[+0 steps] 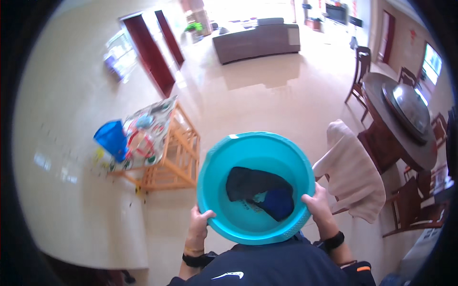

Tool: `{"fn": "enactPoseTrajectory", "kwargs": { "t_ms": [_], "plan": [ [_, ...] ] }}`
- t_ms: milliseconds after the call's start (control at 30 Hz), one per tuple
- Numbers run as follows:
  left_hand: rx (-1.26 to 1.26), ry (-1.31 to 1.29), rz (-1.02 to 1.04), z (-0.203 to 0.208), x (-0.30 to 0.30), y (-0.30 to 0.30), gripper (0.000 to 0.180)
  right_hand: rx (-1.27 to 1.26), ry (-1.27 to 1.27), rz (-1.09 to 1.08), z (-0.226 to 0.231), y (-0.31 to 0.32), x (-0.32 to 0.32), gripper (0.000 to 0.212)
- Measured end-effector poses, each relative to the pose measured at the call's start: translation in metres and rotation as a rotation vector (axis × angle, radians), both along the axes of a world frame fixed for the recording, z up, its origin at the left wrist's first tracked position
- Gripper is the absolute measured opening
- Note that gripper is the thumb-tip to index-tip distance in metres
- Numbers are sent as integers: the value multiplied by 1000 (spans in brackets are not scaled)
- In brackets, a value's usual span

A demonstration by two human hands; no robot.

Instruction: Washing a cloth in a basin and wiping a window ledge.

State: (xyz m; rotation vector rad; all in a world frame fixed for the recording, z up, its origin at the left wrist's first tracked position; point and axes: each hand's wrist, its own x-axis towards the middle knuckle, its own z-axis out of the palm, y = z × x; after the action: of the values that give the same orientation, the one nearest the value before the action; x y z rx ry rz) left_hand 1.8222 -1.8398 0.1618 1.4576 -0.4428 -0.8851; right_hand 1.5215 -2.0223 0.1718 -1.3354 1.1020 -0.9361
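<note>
A round turquoise plastic basin (pixel 214 167) is held out in front of my body. My left hand (pixel 198 221) grips its lower left rim, thumb over the edge. On the opposite side my right hand (pixel 318 204) clasps the rim the same way; the fingers of both hands are mostly hidden beneath the basin. Inside, on the bottom, lies a crumpled dark cloth (pixel 253 183), black with a dark blue part at its lower right. Whether it is one garment or more, I cannot tell.
To the left stands a wooden rack (pixel 171 167) with a blue plastic container (pixel 112 138) on top. At right are a chair draped with a beige cloth (pixel 355 174) and a round dining table (pixel 377 95) with a domed cover. A brown sofa (pixel 257 43) stands far ahead.
</note>
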Motion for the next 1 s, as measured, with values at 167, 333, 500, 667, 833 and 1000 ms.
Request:
{"fn": "enactPoseTrajectory", "kwargs": {
  "t_ms": [167,333,500,667,833,1000],
  "plan": [
    [-22,-11,-27,16,58,-137,47,98,1,-15,-6,-136,58,41],
    [67,-35,-26,21,123,-278,53,125,-70,-6,-1,-276,119,39],
    [10,-35,-118,18,179,-448,53,127,-97,-55,-1,-425,167,40],
    [-37,-35,-227,27,223,-627,53,134,-90,-195,7,-556,192,42],
    [-18,41,-413,32,243,-822,52,183,-88,-395,24,-685,201,42],
    [-12,24,-560,36,234,-1013,52,145,106,-503,17,-836,179,36]
  ]
}}
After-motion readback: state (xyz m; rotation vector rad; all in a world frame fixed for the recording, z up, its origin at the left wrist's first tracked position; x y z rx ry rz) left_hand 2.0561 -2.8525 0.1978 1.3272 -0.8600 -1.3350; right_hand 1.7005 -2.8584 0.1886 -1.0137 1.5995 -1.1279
